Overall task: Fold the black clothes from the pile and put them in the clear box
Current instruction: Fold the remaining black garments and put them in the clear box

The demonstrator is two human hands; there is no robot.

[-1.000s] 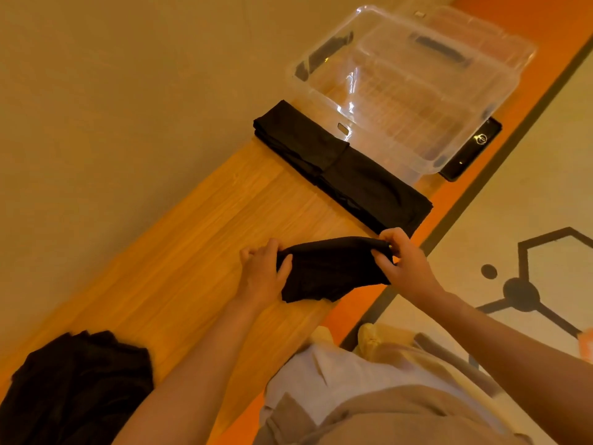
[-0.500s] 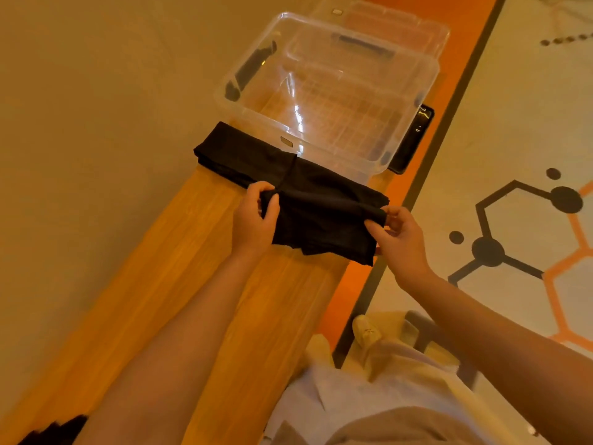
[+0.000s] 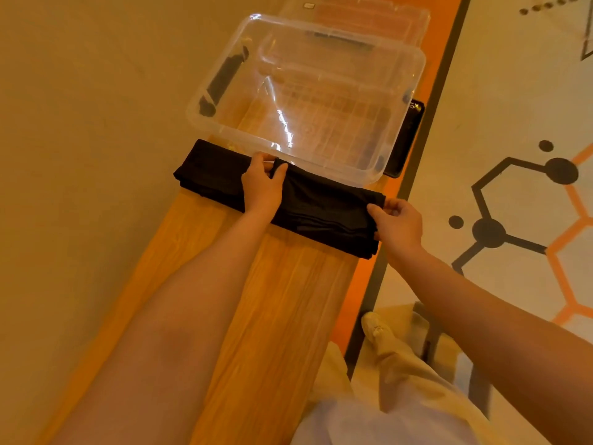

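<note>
— Where's the garment right now?

— The folded black garment (image 3: 324, 207) is held between both hands, lying over the black stacks (image 3: 211, 175) already on the wooden surface (image 3: 288, 300), right against the near wall of the clear box (image 3: 308, 97). Nothing black is inside the box yet.

— And the hands?

— The left hand (image 3: 261, 184) has its thumb and fingers curled over the garment's far-left corner, pinching the edge. The right hand (image 3: 396, 224) pinches the right end, thumb on top, fingers tucked beneath.

— How will it handle?

— I'd judge it light and completely limp: thin cloth with no stiffness of its own. The fold survives only while both ends are supported. Lifted from one corner, the layers would likely slide apart and droop.

— So where should one take hold?

— At the two short ends, as now, pinching through all the layers at once rather than just the top one. Slightly taut between the hands should keep the middle from sagging while it clears the box rim.

— Any snag risk?

— A trailing edge could catch that rim; otherwise nothing fragile here.
</note>
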